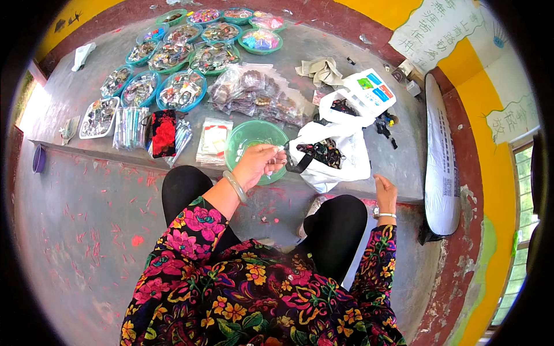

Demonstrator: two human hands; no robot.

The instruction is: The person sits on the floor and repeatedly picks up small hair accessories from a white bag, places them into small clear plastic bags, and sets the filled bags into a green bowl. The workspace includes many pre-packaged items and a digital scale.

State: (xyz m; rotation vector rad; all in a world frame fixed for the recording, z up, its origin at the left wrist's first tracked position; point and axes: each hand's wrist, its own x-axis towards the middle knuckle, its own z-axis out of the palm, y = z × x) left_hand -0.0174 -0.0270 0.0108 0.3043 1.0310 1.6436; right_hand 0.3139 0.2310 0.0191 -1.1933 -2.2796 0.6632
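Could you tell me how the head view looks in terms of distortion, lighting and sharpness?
Head view: fisheye bends the concrete step near the black rim; bright even daylight, overexposed at the left edge; the left hand and green bowl are fairly sharp; the far trays are soft.

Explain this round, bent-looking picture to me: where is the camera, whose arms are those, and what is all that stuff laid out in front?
The camera sits on a person's head and looks down, so the arms in flowered sleeves coming from the bottom are that person's own. The wide lens bends straight edges, hence the round look. The person sits facing a low concrete ledge. The left hand, with a pale bangle on its wrist, pinches something small and pale; I cannot tell what it is. It hovers over an empty green bowl. The right hand, with a wrist band, seems to hold nothing and is near a white plastic bag of dark trinkets. Farther back lie many teal dishes of small items and a heap of clear packets.
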